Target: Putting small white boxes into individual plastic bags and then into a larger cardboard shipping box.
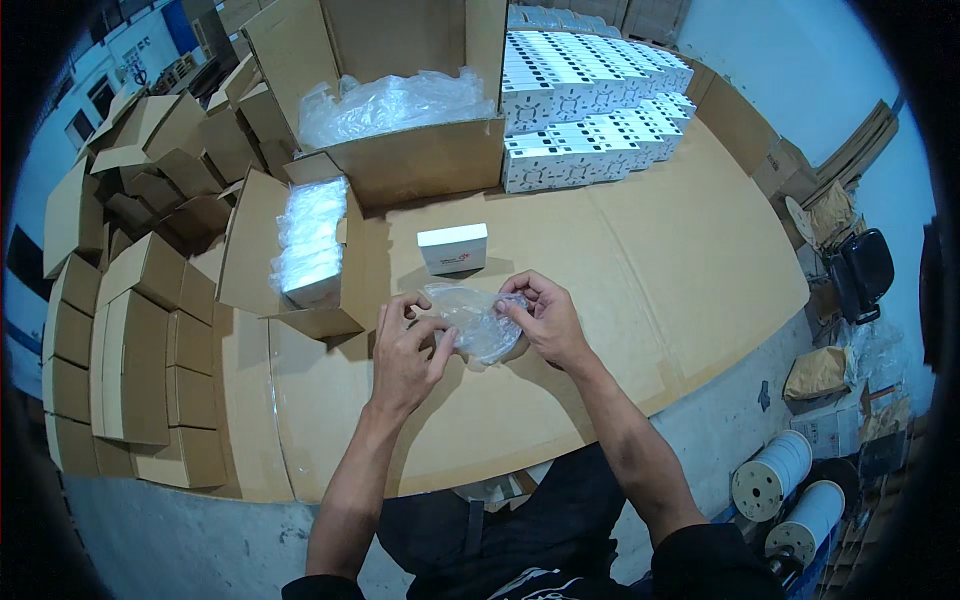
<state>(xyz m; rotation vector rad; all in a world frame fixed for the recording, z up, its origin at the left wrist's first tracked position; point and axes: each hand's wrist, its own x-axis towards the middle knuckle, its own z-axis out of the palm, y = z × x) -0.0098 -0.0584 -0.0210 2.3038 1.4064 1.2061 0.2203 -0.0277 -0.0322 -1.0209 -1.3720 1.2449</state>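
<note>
Between my hands, above the cardboard-covered table, is a clear bubble wrap bag (484,332), crumpled and thin. My right hand (548,318) pinches its right edge between thumb and fingers. At the bag's left edge, my left hand (408,352) has its thumb and forefinger closed on the plastic, the other fingers curled. Just beyond the bag a small white box (453,249) with a little red mark stands on the table. To the left, an open carton (355,262) holds several bubble-wrapped packs (312,235).
A large open carton (420,165) with more bubble wrap (400,105) stands at the back. Right of it are stacked rows of white boxes (590,120). Folded brown cartons (140,350) are piled along the left. Cable spools (772,475) sit on the floor at right.
</note>
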